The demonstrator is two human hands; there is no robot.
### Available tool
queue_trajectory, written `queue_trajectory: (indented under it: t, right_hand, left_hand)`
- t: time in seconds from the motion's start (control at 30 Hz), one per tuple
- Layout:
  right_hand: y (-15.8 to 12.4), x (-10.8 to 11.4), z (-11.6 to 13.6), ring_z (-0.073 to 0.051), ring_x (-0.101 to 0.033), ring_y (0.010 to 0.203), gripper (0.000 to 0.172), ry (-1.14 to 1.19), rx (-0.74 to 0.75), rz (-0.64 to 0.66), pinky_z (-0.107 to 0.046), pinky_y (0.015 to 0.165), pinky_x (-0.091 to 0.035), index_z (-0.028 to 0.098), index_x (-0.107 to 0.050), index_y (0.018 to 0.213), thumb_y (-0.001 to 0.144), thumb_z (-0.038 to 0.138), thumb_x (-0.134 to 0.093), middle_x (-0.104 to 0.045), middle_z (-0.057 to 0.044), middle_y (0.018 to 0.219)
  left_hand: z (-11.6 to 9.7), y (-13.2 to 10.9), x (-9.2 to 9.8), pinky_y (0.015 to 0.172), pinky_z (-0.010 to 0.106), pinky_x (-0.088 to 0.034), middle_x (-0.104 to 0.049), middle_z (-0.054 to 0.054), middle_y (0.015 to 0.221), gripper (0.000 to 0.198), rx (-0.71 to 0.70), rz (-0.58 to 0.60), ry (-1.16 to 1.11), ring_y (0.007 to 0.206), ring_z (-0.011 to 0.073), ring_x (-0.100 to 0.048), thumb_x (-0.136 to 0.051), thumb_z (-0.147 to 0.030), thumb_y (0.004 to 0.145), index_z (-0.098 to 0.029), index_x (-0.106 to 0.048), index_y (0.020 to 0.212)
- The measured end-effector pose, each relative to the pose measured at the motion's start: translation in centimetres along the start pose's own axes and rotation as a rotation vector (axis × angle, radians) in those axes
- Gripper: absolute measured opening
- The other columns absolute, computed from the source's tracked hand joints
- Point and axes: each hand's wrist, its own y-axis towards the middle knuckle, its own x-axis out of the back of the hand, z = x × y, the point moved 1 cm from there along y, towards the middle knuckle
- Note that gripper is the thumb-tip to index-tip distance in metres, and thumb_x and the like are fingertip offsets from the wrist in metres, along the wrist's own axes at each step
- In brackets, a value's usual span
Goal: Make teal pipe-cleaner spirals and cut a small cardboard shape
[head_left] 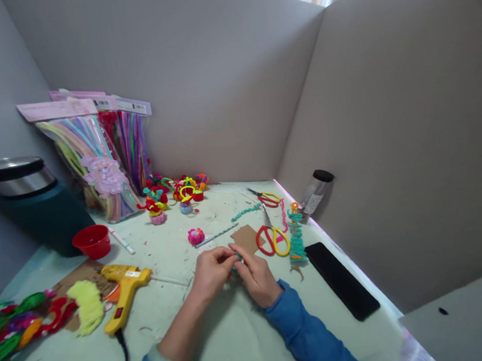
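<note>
My left hand (214, 271) and my right hand (256, 274) meet over the middle of the table, fingers pinched together. Between the fingertips shows a small teal piece of pipe cleaner (236, 260), mostly hidden. Just beyond the hands lies a brown cardboard piece (247, 237). To the right are red-and-yellow scissors (272, 239), with a second pair (267, 198) behind them. A twisted teal pipe cleaner (245, 212), a striped stick (217, 235) and a pink fuzzy ball (196, 237) lie farther back. Beside the scissors is a teal-and-orange coiled pipe cleaner strip (295, 235).
A yellow glue gun (125, 290) with a black cord lies left, near a red cup (93, 242) and a teal bottle (40, 207). Pipe cleaner packs (91, 159) lean on the back wall. A black phone (342, 279) and clear jar (317, 191) are at right.
</note>
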Motion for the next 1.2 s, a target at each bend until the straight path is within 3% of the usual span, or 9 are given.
queue_trajectory:
  t: [0.23,0.37,0.5,0.77,0.83,0.9,1.0,1.07,1.2]
  right_hand:
    - [0.5,0.4,0.1,-0.018,-0.056,0.081,0.022,-0.096,0.088,-0.282,-0.031,0.069,-0.049,0.020,-0.068,0.100,0.085,0.018,-0.051,-0.056,-0.007,0.087]
    - [0.8,0.1,1.2,-0.018,-0.055,0.074,0.018,-0.202,0.152,-0.295,-0.032,0.066,-0.048,0.020,-0.070,0.091,0.083,0.017,-0.054,-0.059,-0.006,0.078]
    - [1.9,0.4,4.0,-0.016,-0.059,0.076,0.019,-0.052,0.160,-0.338,-0.031,0.068,-0.049,0.020,-0.068,0.093,0.084,0.015,-0.053,-0.063,-0.006,0.084]
    - [3.3,7.5,10.0,-0.010,-0.054,0.057,0.014,0.320,0.109,-0.783,-0.023,0.049,-0.044,0.020,-0.067,0.083,0.084,0.016,-0.054,-0.058,-0.001,0.079]
    - [2.9,8.9,11.1,-0.008,-0.052,0.054,0.013,0.377,0.146,-0.817,-0.022,0.046,-0.042,0.021,-0.067,0.084,0.084,0.016,-0.055,-0.056,-0.001,0.079]
    - [2.2,9.7,11.4,-0.009,-0.052,0.054,0.013,0.438,0.180,-0.722,-0.023,0.046,-0.043,0.022,-0.066,0.085,0.086,0.021,-0.053,-0.055,-0.001,0.079]
    - [1.0,10.2,9.3,-0.014,-0.058,0.062,0.023,0.425,0.136,-0.459,-0.031,0.055,-0.049,0.024,-0.061,0.103,0.089,0.036,-0.046,-0.059,-0.004,0.084]
    - [-0.2,10.9,6.0,-0.017,-0.060,0.072,0.032,0.262,-0.044,-0.396,-0.036,0.066,-0.051,0.024,-0.050,0.119,0.090,0.037,-0.043,-0.061,-0.006,0.093]
    - [-4.1,13.4,-1.9,-0.027,-0.055,0.097,0.044,-0.535,-0.481,-0.255,-0.041,0.081,-0.044,0.016,-0.053,0.116,0.079,0.039,-0.057,-0.061,-0.012,0.103]
  left_hand:
    - [0.0,-0.2,0.0,0.044,0.021,-0.033,-0.053,-0.002,0.046,0.019,-0.029,-0.041,0.181,0.040,0.0101,-0.046,-0.053,-0.026,0.068,-0.013,-0.067,0.068]
    - [0.1,-0.5,-0.4,0.052,0.023,-0.035,-0.063,0.003,0.056,0.020,-0.138,-0.061,0.408,0.052,0.0139,-0.054,-0.048,-0.017,0.069,-0.013,-0.068,0.068]
    - [0.4,-0.5,-0.5,0.057,0.025,-0.034,-0.067,0.007,0.066,0.023,-0.227,-0.131,0.611,0.061,0.0158,-0.056,-0.046,-0.012,0.069,-0.014,-0.068,0.066]
    - [0.8,0.3,0.3,0.052,0.023,-0.036,-0.057,-0.001,0.047,0.017,-0.061,-0.156,0.370,0.045,0.0124,-0.051,-0.054,-0.026,0.069,-0.016,-0.068,0.069]
    - [0.9,0.3,0.2,0.048,0.023,-0.036,-0.053,-0.003,0.043,0.017,-0.033,-0.152,0.277,0.041,0.0118,-0.048,-0.055,-0.028,0.069,-0.016,-0.066,0.069]
    - [0.9,0.4,0.2,0.046,0.023,-0.036,-0.053,-0.003,0.044,0.017,-0.033,-0.147,0.207,0.040,0.0116,-0.048,-0.055,-0.030,0.069,-0.016,-0.065,0.069]
    - [0.9,0.5,0.3,0.046,0.023,-0.037,-0.058,-0.002,0.051,0.017,-0.039,-0.142,0.159,0.041,0.0110,-0.049,-0.056,-0.030,0.066,-0.015,-0.065,0.068]
    - [1.0,0.6,0.3,0.045,0.023,-0.037,-0.058,-0.001,0.051,0.017,-0.019,-0.143,0.143,0.040,0.0104,-0.048,-0.056,-0.030,0.066,-0.015,-0.064,0.066]
    - [1.1,0.6,0.3,0.044,0.023,-0.036,-0.053,-0.003,0.044,0.020,0.008,-0.117,0.184,0.039,0.0116,-0.048,-0.056,-0.033,0.067,-0.016,-0.065,0.070]
